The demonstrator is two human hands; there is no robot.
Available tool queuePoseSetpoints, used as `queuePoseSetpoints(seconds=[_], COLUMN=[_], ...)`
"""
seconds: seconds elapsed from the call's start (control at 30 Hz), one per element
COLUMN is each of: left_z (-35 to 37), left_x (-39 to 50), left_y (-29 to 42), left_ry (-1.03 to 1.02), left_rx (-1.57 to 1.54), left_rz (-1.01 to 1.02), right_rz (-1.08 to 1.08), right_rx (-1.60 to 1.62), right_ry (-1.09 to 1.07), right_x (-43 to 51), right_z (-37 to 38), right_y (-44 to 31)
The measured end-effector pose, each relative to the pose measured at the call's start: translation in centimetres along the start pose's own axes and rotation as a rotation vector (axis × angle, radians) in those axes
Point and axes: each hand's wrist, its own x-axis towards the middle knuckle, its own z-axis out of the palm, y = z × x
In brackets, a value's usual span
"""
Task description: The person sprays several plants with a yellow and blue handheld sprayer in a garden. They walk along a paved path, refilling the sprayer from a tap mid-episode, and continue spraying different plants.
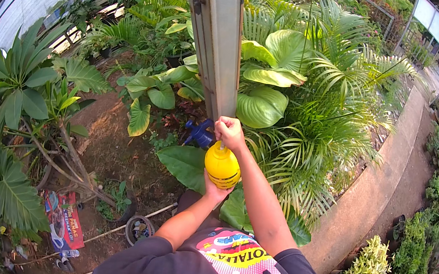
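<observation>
A yellow plastic sprayer bottle (222, 165) with dark writing stands roughly upright before my chest. Its lower part rests in my left hand (215, 188), the fingers around the base. My right hand (229, 132) is closed in a fist at the bottle's open neck; a pale piece shows between fist and neck, too small to make out. A blue plastic sprayer head (199, 133) lies just left of the fist, apart from the yellow body; what supports it is hidden. A metal post (220, 43) rises directly beyond my hands.
Broad-leaved plants (261, 105) and palms (311, 121) crowd around the post. On the right runs a concrete path edge (368, 193). Lower left are a frangipani-like shrub (75, 162), a round pot (139, 231), a printed banner sheet (72, 221), a plastic bottle (70, 253) and a thin pole (116, 229).
</observation>
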Motion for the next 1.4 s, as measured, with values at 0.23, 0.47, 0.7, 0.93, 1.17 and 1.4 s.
queuePoseSetpoints(seconds=[0.23,0.47,0.7,0.93,1.17,1.4], left_z=[0.0,0.0,-0.1,0.5,-0.5,-0.1], left_x=[0.2,0.5,0.7,0.7,1.3,1.2], left_y=[0.1,0.0,0.1,0.1,0.4,0.2], left_ry=[0.003,-0.005,-0.011,-0.023,-0.03,-0.024], left_rx=[-0.012,-0.005,0.001,-0.005,0.026,-0.016], left_rz=[-0.008,-0.004,-0.002,0.001,-0.007,-0.015], right_rz=[-0.004,-0.005,0.009,0.006,-0.011,-0.017], right_rx=[-0.003,-0.007,-0.017,-0.012,0.001,0.024], right_ry=[-0.007,-0.008,-0.019,-0.017,-0.049,-0.043], right_x=[0.0,0.0,0.0,0.0,0.3,0.4], right_z=[0.0,-0.2,0.0,-0.1,-0.2,-0.7], right_y=[0.0,0.0,-0.3,-0.4,-0.3,0.3])
